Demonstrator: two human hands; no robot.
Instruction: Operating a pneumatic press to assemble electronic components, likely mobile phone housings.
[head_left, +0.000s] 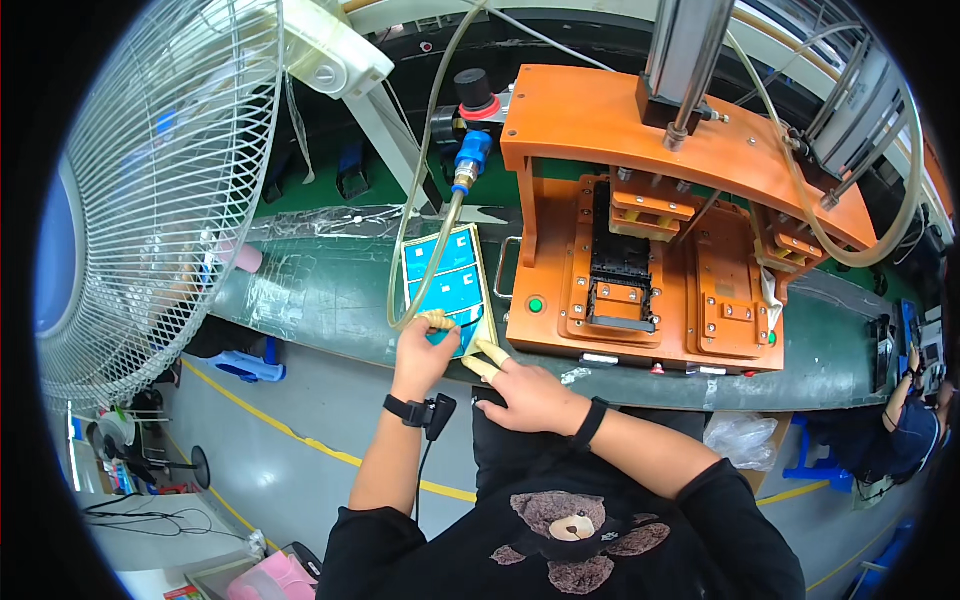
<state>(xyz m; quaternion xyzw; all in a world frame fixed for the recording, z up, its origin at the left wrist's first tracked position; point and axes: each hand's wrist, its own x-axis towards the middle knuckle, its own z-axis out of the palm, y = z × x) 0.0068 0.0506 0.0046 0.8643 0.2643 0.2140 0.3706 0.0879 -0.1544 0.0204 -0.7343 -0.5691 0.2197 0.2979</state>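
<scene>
A pale-backed sheet (491, 318) bearing blue film pieces (440, 255) with small white marks lies on the green bench. At its lower end is my left hand (424, 355), fingers pinched together over the blue film; what sits between the fingertips is hidden. A thin dark strip (472, 322) shows beside those fingertips. My right hand (525, 390) rests at the sheet's lower right corner, its index and middle fingers stretched out and touching the edge, thumb apart. Pale yellow finger covers are on fingers of both hands.
An orange press (640, 300) with upper cylinders stands right of the sheet, a black frame part (622, 270) in its fixture. A clear hose (408, 230) loops down over the sheet from a blue fitting (472, 150). A large fan (170, 190) fills the left.
</scene>
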